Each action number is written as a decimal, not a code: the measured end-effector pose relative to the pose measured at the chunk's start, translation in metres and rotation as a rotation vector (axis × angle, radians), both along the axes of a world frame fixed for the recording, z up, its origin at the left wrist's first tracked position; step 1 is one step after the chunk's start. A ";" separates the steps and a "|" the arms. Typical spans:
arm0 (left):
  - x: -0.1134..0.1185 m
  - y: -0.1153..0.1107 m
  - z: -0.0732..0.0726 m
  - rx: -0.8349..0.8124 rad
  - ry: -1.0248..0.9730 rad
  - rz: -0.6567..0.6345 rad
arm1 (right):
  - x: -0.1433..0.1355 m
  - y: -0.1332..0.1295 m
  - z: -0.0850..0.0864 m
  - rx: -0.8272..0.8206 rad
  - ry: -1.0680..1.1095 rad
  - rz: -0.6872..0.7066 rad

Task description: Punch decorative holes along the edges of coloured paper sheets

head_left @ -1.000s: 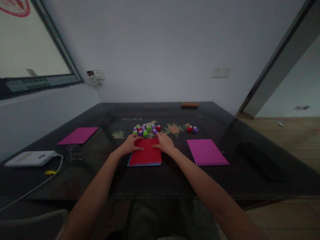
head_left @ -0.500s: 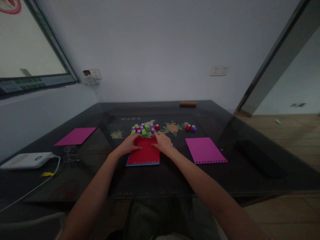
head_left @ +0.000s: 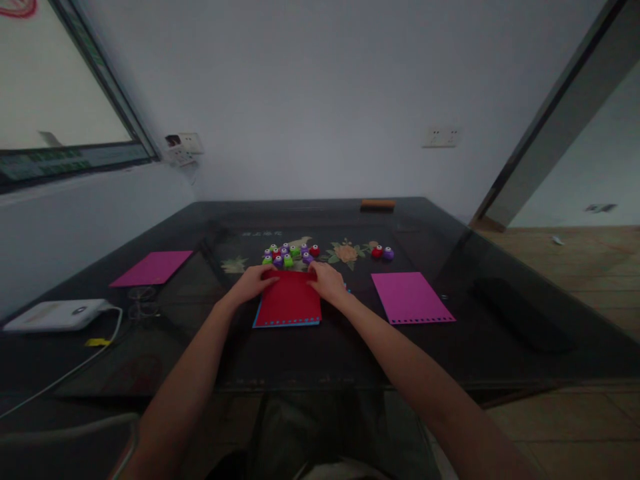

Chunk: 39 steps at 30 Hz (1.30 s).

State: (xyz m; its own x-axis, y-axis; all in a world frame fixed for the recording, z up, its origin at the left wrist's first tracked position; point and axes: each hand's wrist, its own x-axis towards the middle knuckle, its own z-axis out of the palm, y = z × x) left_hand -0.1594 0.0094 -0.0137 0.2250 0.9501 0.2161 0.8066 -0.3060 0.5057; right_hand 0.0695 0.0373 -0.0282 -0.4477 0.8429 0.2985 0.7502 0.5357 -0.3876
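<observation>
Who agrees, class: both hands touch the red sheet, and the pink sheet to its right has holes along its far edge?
No: in the head view, that pink sheet has holes along its near edge. The left hand and right hand touch the red sheet.

The red sheet (head_left: 293, 300) hides most of the blue sheet (head_left: 290, 325) beneath it. The left hand (head_left: 253, 281) covers the red sheet's upper left corner and the right hand (head_left: 327, 280) its upper right; whether the fingers pinch the paper cannot be told. A blue speck (head_left: 349, 289) beside the right hand is too small to identify. Clustered toys (head_left: 287, 261) overlap, so their count is unclear. The lettering (head_left: 262, 234) on the tabletop (head_left: 295, 360) is illegible. At right, a dark object (head_left: 523, 313) blurs into the surface. The left edge cuts off the white cable (head_left: 65, 381) and window (head_left: 60, 87); the bottom edge crops 2 forearms (head_left: 200, 360).
</observation>
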 end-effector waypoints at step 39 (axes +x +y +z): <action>0.062 0.002 0.024 -0.099 -0.642 0.028 | 0.044 0.024 0.038 -0.398 1.158 0.101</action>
State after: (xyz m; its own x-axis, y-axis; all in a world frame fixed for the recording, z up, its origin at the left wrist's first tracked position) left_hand -0.0975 0.0116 0.0106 0.0545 0.9760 0.2106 0.3414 -0.2165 0.9147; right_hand 0.1137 0.0612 0.0099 -0.1574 0.9430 0.2933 -0.1836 0.2639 -0.9469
